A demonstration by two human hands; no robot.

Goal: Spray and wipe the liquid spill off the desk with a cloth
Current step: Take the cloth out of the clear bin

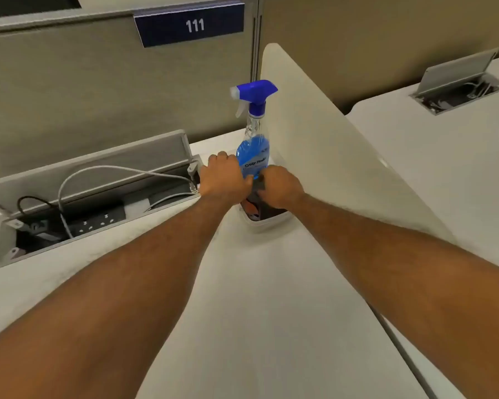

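A clear spray bottle (254,145) with blue liquid and a blue trigger head stands upright at the far end of the white desk (257,298), beside a cream divider panel. In front of it sits a small white tub (267,223) holding a dark cloth (257,194). My left hand (224,177) curls against the bottle's lower left side. My right hand (280,187) pinches the dark cloth at the tub's mouth. No spill shows on the desk surface in view.
An open cable tray (78,214) with sockets, a white cable and a raised grey lid lies to the left. The cream divider (329,156) runs along the right. A neighbouring desk has another open cable hatch (458,90). A partition bears a sign reading 111.
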